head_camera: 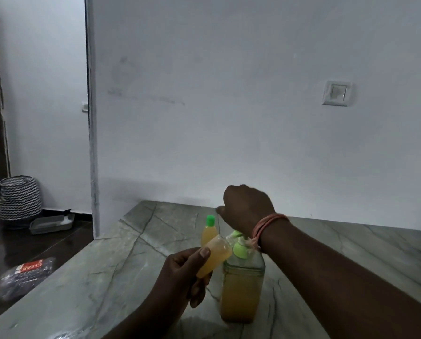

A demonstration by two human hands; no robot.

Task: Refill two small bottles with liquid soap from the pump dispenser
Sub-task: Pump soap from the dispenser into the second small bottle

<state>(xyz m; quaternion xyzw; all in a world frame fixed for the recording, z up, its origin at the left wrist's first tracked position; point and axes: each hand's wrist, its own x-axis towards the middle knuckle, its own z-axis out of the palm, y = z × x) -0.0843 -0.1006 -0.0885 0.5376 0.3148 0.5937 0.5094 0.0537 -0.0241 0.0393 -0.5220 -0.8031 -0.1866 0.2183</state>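
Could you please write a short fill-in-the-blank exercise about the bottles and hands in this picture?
1. The left hand holds a small uncapped bottle tilted toward the ____ dispenser.
2. The small bottle standing on the counter has a ____ cap.
3. The right hand wears an orange band on its ____.

Missing words: pump; green; wrist

the grey-green veined stone countertop (111,260) looked polished smooth, with a soft sheen. the large clear plastic pump dispenser (242,287) of amber liquid soap was glossy, its light green plastic pump head (240,249) smooth. the small uncapped translucent plastic bottle (215,255) looked softly matt; the small green-capped plastic bottle (209,231) similar. the white painted wall (229,94) was matt and scuffed. the dark floor (45,243) shone glossily. the black-and-white zigzag basket (20,198) looked woven.
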